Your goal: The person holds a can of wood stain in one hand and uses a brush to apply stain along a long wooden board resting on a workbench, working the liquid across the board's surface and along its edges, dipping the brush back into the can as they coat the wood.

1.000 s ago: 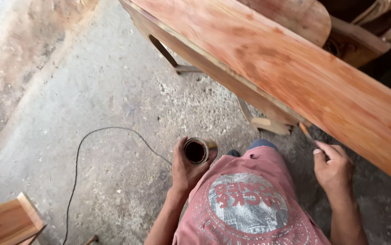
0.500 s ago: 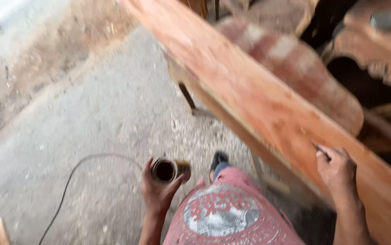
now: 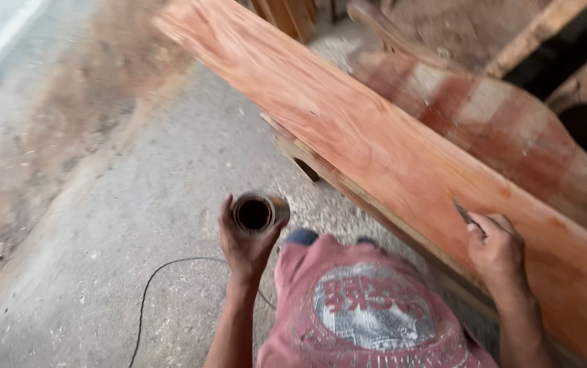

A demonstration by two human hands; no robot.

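My left hand [image 3: 244, 244] is wrapped around a small dark round can [image 3: 254, 213], fingers closed on its side, open mouth facing up at the camera; inside looks dark, contents not readable. The can sits in the air over the grey concrete floor [image 3: 116, 225], just ahead of my knees. My right hand [image 3: 497, 247] rests against the face of the long reddish wooden plank [image 3: 375, 150], fingers pinched together on a thin dark tool [image 3: 466, 215] whose tip touches the wood. It could be a brush or a pencil, too small and blurred to say. The plank runs diagonally from top centre down to the lower right edge, tilted on its long side. Beyond it lies a curved wooden piece [image 3: 505, 116] with pale and red bands, touching or just behind the plank, can't tell which. A thin black cable [image 3: 147, 293] curls over the floor left of my arm. Red shirt with a round grey print [image 3: 368, 313] fills the bottom centre. Sawdust scattered under the plank.
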